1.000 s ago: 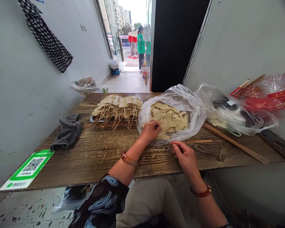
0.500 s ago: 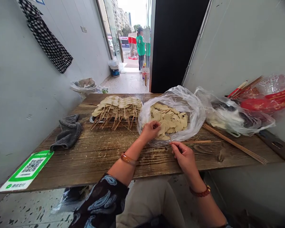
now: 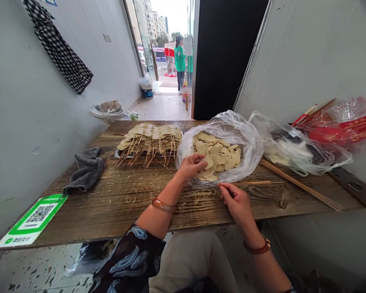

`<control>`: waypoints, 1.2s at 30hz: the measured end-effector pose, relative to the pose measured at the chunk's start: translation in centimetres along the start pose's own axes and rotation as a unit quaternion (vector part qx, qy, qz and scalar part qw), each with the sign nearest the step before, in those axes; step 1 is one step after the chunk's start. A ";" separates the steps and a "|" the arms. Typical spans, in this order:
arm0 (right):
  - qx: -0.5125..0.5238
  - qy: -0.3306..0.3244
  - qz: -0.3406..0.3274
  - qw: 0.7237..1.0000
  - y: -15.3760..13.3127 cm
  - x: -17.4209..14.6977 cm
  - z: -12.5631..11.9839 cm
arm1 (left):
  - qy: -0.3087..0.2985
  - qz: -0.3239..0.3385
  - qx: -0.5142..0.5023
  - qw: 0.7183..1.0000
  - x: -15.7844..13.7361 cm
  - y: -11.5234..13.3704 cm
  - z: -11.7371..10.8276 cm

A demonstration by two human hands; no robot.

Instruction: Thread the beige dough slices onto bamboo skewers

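Note:
Over the near left rim of a clear plastic bag, my left hand pinches a thin, round, pale yellow slice between thumb and fingers. My right hand is closed on a thin wooden skewer, whose tip points up toward that slice. Many loose slices of the same sort fill the open bag. Left of it, skewered slices lie stacked on a metal tray, their sticks pointing toward me.
Bare skewers lie in a bundle on the wooden table at right. A grey cloth and a green QR-code card are at left. Another plastic bag sits at far right. A person in green stands outside the doorway.
My left hand has shifted slightly and now shows a round slice between its fingers. My right hand stays in nearly the same place with the skewer.

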State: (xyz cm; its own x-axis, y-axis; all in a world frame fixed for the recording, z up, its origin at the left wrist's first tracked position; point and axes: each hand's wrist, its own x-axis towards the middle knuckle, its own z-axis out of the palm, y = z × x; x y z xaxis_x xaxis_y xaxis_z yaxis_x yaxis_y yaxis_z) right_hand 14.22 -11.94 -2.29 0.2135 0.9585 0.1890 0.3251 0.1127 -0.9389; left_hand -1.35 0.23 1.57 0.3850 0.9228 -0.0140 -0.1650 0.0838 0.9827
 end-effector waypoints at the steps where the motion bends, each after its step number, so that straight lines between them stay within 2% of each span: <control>1: 0.000 -0.002 -0.003 1.000 0.0 0.0 0.0 | -0.004 -0.003 -0.009 1.000 -0.1 0.1 0.1; 22: -0.029 -0.006 -0.045 0.999 -0.1 0.1 0.2 | 0.010 0.049 0.048 0.998 -0.6 0.9 0.3; 28: -0.022 0.000 -0.040 0.999 -0.1 0.1 0.2 | 0.027 0.078 0.133 0.988 -0.1 0.2 0.0; 36: -0.024 0.005 -0.025 0.999 -0.4 -0.1 0.2 | 0.019 0.082 0.123 0.989 -0.2 0.3 0.1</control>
State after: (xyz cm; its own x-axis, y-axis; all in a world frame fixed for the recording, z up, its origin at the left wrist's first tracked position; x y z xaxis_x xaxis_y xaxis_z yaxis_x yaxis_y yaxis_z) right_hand 13.90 -12.05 -1.95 0.2043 0.9493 0.2388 0.3786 0.1484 -0.9136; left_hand -1.42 0.02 1.92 0.3357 0.9305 0.1468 0.0062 -0.1580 0.9874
